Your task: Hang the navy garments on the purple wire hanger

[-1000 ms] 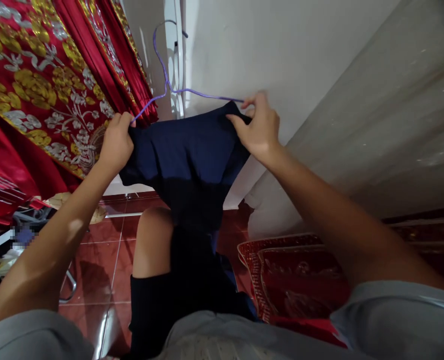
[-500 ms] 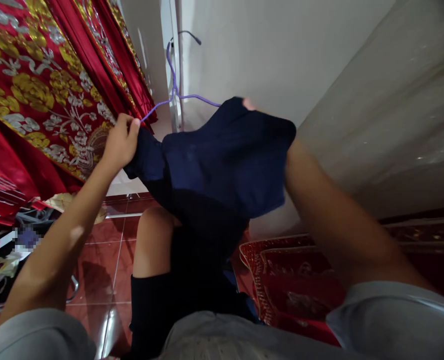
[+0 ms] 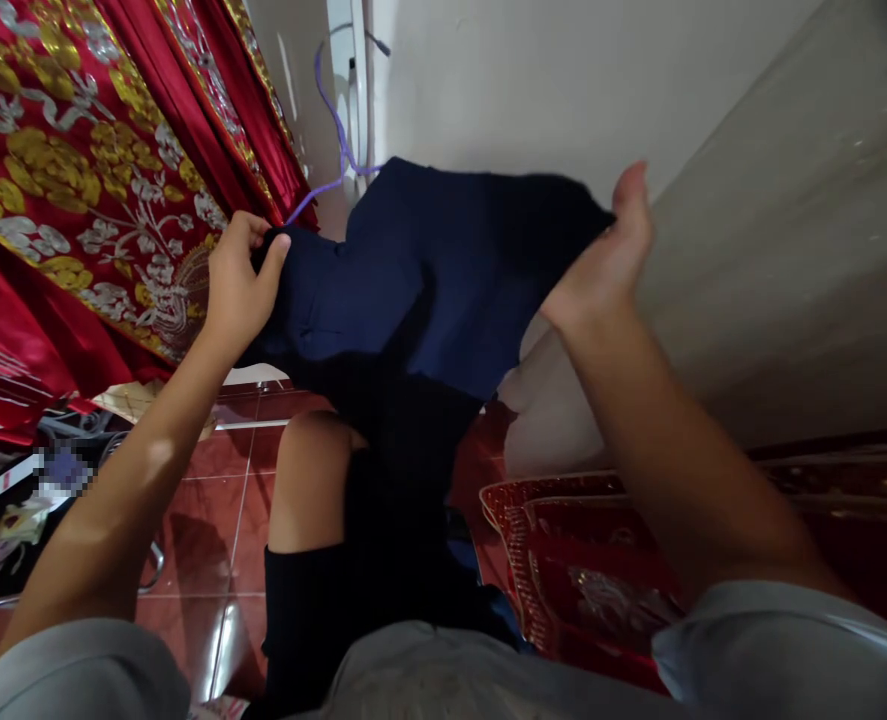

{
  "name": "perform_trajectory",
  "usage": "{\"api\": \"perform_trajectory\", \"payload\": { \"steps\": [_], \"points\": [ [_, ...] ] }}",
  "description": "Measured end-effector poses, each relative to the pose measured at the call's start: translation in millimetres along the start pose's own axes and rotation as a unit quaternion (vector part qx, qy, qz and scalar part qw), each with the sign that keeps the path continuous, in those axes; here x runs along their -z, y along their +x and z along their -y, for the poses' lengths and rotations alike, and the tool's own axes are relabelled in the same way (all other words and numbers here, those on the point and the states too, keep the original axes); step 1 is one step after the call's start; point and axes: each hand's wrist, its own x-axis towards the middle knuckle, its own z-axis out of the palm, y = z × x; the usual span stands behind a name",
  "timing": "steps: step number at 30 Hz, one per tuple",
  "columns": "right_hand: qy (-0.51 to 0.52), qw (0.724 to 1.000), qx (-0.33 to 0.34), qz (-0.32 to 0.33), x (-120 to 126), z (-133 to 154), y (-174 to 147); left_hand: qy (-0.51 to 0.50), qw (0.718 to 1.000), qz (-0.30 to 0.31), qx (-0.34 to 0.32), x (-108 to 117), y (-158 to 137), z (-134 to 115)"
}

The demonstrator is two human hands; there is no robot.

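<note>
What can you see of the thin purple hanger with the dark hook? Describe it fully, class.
The thin purple hanger looks like coated wire. Its open, curved hook is dark; below, a bent purple neck meets two slender arms. One slopes down to the navy-blue cloth garment beside the person's bare left hand; the other soon disappears behind the garment. It is hook-up, slightly tilted. Its hook overlaps a narrow white upright strip in the view; whether they touch is unclear.
</note>
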Motion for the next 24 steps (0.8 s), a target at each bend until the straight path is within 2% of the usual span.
{"api": "perform_trajectory", "payload": {
  "steps": [3, 5, 6, 7, 9, 10, 11, 12, 13, 14, 15, 16, 18, 20, 22, 24],
  "points": [
    [0.132, 0.989, -0.069, 0.023, -4.4, 43.2, -1.3, 0.017, 1.000, 0.009, 0.023, -1.9, 11.3, -4.1],
    [0.205, 0.970, -0.090, 0.097, -5.6, 73.4, -8.5, 0.026, 0.999, 0.017, 0.036, -0.6, 19.2, -3.3],
    [0.242, 0.951, -0.100, 0.168, -5.8, 85.6, -13.4, 0.018, 0.999, 0.019, 0.041, 0.8, 21.8, -1.8],
    [0.268, 0.919, -0.107, 0.269, -5.9, 95.0, -18.5, 0.000, 0.999, 0.023, 0.045, 2.6, 22.8, -0.2],
    [0.277, 0.813, -0.115, 0.499, -7.8, 104.1, -28.1, -0.049, 0.997, 0.029, 0.050, 6.1, 20.2, 0.7],
    [0.260, 0.763, -0.109, 0.581, -10.6, 103.8, -32.5, -0.072, 0.996, 0.033, 0.048, 7.3, 16.6, -1.4],
    [0.231, 0.743, -0.092, 0.621, -15.3, 100.5, -36.9, -0.092, 0.994, 0.040, 0.043, 7.9, 12.1, -5.8],
    [0.190, 0.762, -0.066, 0.616, -22.2, 94.5, -41.5, -0.111, 0.992, 0.050, 0.033, 7.8, 7.0, -13.0],
    [0.135, 0.810, -0.034, 0.570, -31.3, 86.1, -46.5, -0.128, 0.990, 0.062, 0.022, 6.9, 1.8, -22.9],
    [0.069, 0.865, 0.005, 0.496, -42.5, 75.7, -52.0, -0.145, 0.986, 0.080, 0.011, 5.2, -3.1, -35.2],
    [-0.010, 0.909, 0.044, 0.415, -55.1, 63.8, -57.8, -0.162, 0.982, 0.100, 0.002, 2.6, -7.5, -49.5],
    [-0.079, 0.931, 0.075, 0.348, -68.6, 51.2, -63.7, -0.180, 0.976, 0.123, -0.005, -0.7, -11.1, -64.8],
    [-0.155, 0.944, 0.140, 0.256, -94.7, 26.0, -73.7, -0.220, 0.960, 0.173, -0.011, -8.7, -15.3, -93.9],
    [-0.172, 0.945, 0.212, 0.177, -114.0, 3.9, -78.6, -0.258, 0.940, 0.223, -0.006, -16.4, -15.6, -111.7],
    [-0.166, 0.940, 0.274, 0.117, -120.8, -13.6, -77.1, -0.281, 0.926, 0.253, -0.003, -20.4, -13.8, -109.9],
    [-0.167, 0.936, 0.298, 0.086, -113.4, -26.5, -70.7, -0.296, 0.920, 0.256, 0.012, -17.8, -13.4, -88.2]
  ]
}}
